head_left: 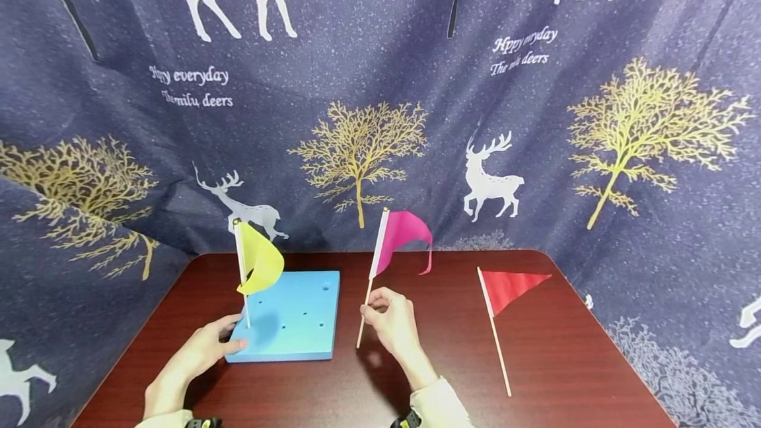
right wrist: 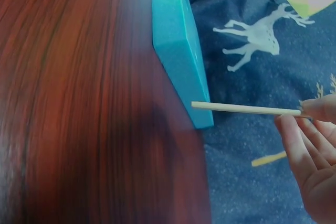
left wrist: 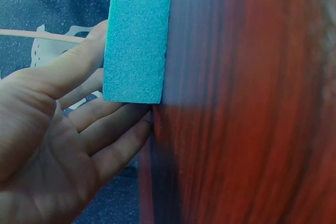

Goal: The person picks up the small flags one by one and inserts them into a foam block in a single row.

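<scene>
A blue foam block with several holes lies on the dark red table. A yellow flag stands upright in the block near its left edge. My left hand rests with straight fingers against the block's near left corner. My right hand pinches the thin wooden stick of a pink flag, held upright and slightly tilted just right of the block, its lower tip near the table. A red flag lies flat on the table to the right.
A dark blue curtain printed with deer and gold trees surrounds the table on three sides. The table's rounded far corners meet the cloth. Bare wood lies between the block and the red flag.
</scene>
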`<state>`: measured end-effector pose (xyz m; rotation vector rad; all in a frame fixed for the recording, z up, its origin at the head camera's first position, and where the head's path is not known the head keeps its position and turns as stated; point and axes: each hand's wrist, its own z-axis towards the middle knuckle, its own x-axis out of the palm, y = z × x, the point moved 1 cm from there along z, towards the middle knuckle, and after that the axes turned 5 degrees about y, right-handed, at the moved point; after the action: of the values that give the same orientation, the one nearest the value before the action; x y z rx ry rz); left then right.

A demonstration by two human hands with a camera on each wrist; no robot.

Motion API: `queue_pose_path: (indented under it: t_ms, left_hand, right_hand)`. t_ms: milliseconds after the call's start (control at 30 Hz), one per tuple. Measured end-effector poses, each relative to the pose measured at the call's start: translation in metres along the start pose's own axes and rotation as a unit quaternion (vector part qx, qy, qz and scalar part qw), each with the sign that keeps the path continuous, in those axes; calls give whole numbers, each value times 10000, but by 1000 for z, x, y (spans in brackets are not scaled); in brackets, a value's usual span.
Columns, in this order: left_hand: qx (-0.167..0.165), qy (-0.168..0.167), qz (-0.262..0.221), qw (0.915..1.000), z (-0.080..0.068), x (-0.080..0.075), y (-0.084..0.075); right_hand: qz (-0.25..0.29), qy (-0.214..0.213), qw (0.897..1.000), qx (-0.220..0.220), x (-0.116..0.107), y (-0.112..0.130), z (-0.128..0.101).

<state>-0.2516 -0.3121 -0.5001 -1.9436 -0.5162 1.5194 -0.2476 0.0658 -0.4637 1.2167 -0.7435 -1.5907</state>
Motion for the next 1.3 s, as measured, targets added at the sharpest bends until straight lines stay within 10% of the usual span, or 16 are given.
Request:
queue_pose_path:
  t_ms: [1300]
  left_hand:
    - [-28, -48, 61, 10000, 1, 1, -3]
  right_hand:
    - [52, -300, 9973, -671, 91, 30, 34]
